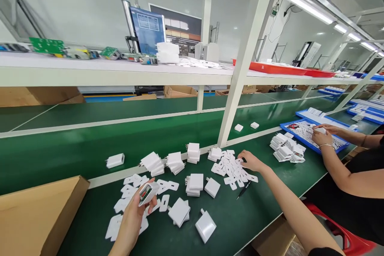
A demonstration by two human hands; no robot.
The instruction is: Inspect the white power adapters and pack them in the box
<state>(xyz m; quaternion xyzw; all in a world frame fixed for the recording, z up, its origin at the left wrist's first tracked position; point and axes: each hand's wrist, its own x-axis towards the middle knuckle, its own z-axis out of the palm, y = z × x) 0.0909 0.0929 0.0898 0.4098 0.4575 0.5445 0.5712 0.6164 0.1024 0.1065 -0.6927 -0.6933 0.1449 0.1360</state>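
Note:
My left hand (132, 216) is closed around a white charger housing (149, 193), held with its open end toward me; a circuit board shows inside. Beneath that hand lie scattered flat white end plates (163, 203) with slots. At a second heap of end plates (232, 168), my right hand (251, 161) reaches down with its fingers pinched at a plate on the heap's right side. Between the hands, white chargers stand in small stacks (194, 184), and single ones such as a charger (205, 226) lie near the front. A black pen-like tool (243, 190) rests beside the right heap.
A cardboard box (39, 216) stands at the left. A shelf (120, 73) with circuit boards crosses above the bench, carried by a white post (240, 60). On the right, a co-worker's hands (325, 135) work over a blue tray (312, 138). Chargers sit on the green conveyor (168, 128).

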